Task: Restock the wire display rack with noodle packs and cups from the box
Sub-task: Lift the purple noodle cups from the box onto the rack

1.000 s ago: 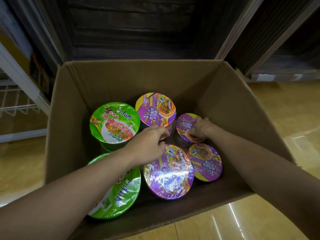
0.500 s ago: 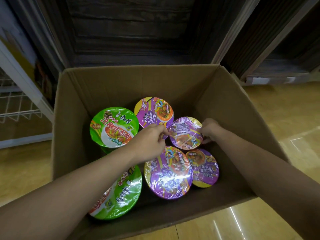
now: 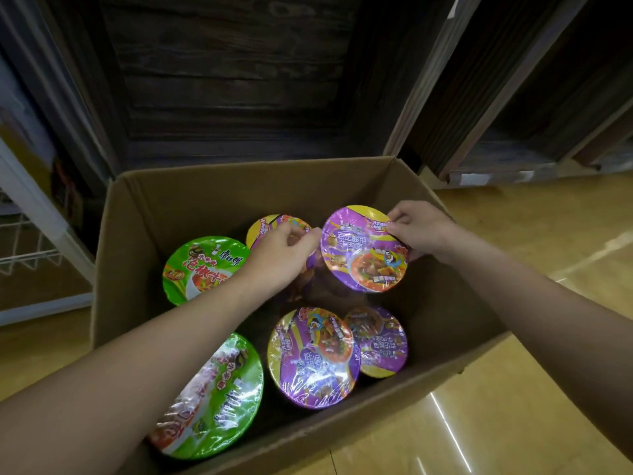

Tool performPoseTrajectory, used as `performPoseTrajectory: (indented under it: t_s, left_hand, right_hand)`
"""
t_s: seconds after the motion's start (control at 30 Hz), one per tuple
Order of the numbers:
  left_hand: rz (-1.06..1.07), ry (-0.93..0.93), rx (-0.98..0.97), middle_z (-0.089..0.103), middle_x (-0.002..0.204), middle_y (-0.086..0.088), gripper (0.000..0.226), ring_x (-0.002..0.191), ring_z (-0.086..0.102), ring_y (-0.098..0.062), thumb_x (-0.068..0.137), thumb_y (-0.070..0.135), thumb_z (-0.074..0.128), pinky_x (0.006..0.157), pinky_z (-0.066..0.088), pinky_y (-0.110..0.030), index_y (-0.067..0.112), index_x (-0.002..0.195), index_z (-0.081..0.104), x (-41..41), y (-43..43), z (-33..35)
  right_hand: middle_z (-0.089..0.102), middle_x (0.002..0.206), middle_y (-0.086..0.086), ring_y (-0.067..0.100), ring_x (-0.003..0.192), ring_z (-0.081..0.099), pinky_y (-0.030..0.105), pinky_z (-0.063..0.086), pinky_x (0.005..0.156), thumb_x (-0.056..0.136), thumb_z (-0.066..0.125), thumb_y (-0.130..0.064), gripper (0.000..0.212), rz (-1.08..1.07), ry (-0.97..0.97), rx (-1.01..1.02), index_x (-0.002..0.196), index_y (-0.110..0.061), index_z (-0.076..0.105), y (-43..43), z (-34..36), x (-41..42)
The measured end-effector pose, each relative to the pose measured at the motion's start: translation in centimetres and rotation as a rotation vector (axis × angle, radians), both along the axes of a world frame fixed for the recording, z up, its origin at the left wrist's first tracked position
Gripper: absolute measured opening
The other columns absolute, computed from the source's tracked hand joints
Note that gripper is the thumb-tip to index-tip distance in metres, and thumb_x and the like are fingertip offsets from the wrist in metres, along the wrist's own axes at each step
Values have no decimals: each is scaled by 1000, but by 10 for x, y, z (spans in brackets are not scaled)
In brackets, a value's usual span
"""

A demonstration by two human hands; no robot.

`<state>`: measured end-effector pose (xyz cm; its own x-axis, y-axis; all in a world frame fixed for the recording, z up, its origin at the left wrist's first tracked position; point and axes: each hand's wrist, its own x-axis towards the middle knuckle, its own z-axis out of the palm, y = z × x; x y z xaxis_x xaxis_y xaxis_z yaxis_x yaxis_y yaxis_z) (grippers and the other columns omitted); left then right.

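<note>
**Purple cup held by both rims, rack off to the left**

The cardboard box (image 3: 219, 193) stands open on the glossy floor (image 3: 513, 389). The wire display rack (image 3: 27, 255) shows only as a white corner at the far left edge of the view, well apart from the box's left wall.

Inside the box I count six noodle cups, all lid-up under shiny wrap: two green and four purple. No flat noodle packs are visible.

- **Green:** the back green cup (image 3: 205, 269) stands at the rear left. The front green cup (image 3: 222, 399) lies nearest the camera, partly under the left forearm.
- **Purple, resting:** the front purple cup (image 3: 313, 358) and the right purple cup (image 3: 380, 341) overlap at the front right. The back purple cup (image 3: 270, 224) is half hidden behind the left hand.
- **Purple, held:** the held purple cup (image 3: 364, 248) is raised above the others toward the rear right. Its lid tilts toward the camera, so its axis runs down and away into the box.

The left hand (image 3: 284, 255) pinches this cup's left rim with curled fingertips. The right hand (image 3: 421, 231) clasps the opposite rim, so both hands grip the same cup.

The rack lies left of the grip, so the cup likely has to travel leftward over the box wall. The left hand is on the nearer side and would lead.
</note>
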<state>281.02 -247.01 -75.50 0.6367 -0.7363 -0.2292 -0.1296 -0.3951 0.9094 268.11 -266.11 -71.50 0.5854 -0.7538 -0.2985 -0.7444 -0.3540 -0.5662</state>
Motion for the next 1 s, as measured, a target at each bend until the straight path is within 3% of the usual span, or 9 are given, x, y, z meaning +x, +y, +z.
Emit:
performPoseTrajectory:
  t_s: [0.13,0.23,0.3,0.37,0.43,0.53,0.63,0.8,1.0]
  left_hand:
    - [-21,194,14,67,106,8,29,95,65,-15,90,54,56,84,58,-42,32,108,59,0,0,5]
    - [-9,188,37,71,97,0,15,89,69,-21,95,36,58,82,59,-46,22,96,64,3,6,3]
    - [3,146,72,72,95,-6,18,91,69,-27,95,34,58,84,57,-50,18,90,64,8,12,5]
    - [13,131,103,72,97,-13,21,91,69,-33,95,33,57,81,58,-53,13,97,65,11,18,10]
    - [29,134,129,72,98,-18,21,89,69,-35,97,30,55,69,61,-47,12,103,65,15,24,13]
    - [52,134,157,71,85,-10,18,73,69,-27,99,28,52,43,56,-30,15,95,64,20,33,16]
    - [47,144,176,70,86,-6,18,77,68,-25,99,31,52,57,56,-33,19,89,61,25,39,16]
    - [65,189,194,71,89,-6,19,83,69,-25,98,34,54,67,58,-39,17,97,63,28,45,13]
    - [76,194,190,72,90,-7,20,84,69,-25,98,35,54,70,58,-38,17,98,64,27,48,13]
  right_hand:
    - [68,98,0,12,89,67,24,55,55,98,56,-23,10,150,-61,71,106,-17,58,12,8,5]
    - [68,103,0,15,96,67,24,57,61,97,57,-28,20,268,-47,210,113,-16,59,13,3,8]
    - [68,110,2,18,104,66,32,60,73,93,56,-42,38,283,-55,388,120,-15,58,12,-7,4]
    - [68,115,3,21,108,65,43,59,85,85,47,-60,57,266,0,526,122,-18,59,9,-26,2]
    - [69,108,0,17,100,66,41,57,83,88,38,-64,59,265,66,565,120,-19,60,8,-44,9]
    - [66,103,-1,15,92,63,40,55,87,101,44,-44,43,422,296,311,129,-14,56,5,-72,18]
    - [54,139,7,21,118,55,26,42,94,97,55,-36,58,691,683,5,148,-16,36,2,-105,10]
    - [37,154,10,27,136,42,29,37,104,95,60,-32,77,843,901,16,155,-13,15,2,-141,-5]
    - [60,130,8,25,114,58,27,42,80,90,68,-25,49,877,907,-74,135,-14,51,-1,-134,2]
